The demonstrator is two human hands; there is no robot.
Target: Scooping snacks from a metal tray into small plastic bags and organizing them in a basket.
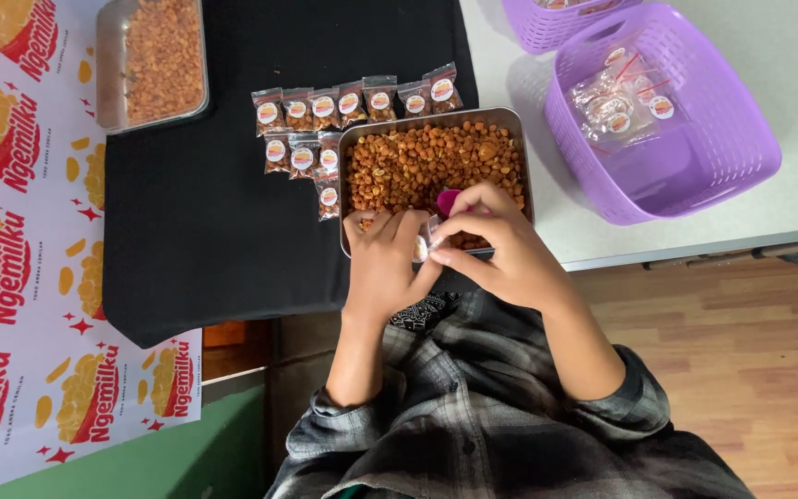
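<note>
Two hands meet over the near edge of the tray (510,117), and I'm looking straight down on them past plaid sleeves (473,407). My left hand (382,263) curls its fingers around a small clear packet (424,242); only a sliver with a round sticker shows between the fingers. My right hand (501,245) pinches narrow at the packet's top, thumb and forefinger nearly together, and something pink (448,200) pokes out above them; I can't tell what it is, most of it is covered. Both hands hide the tray's near rim. Beyond the knuckles, the tray is heaped with browned nuts (427,162). Just left of it and along its far edge, filled packets (353,103) lie in rows on a black cloth (196,212). Further left, a second tray (154,60) of nuts is cut off by the frame. Far right, a purple basket (695,157) holds more packets, hard to make out through the glare; another basket (556,23) behind it is mostly cropped.
</note>
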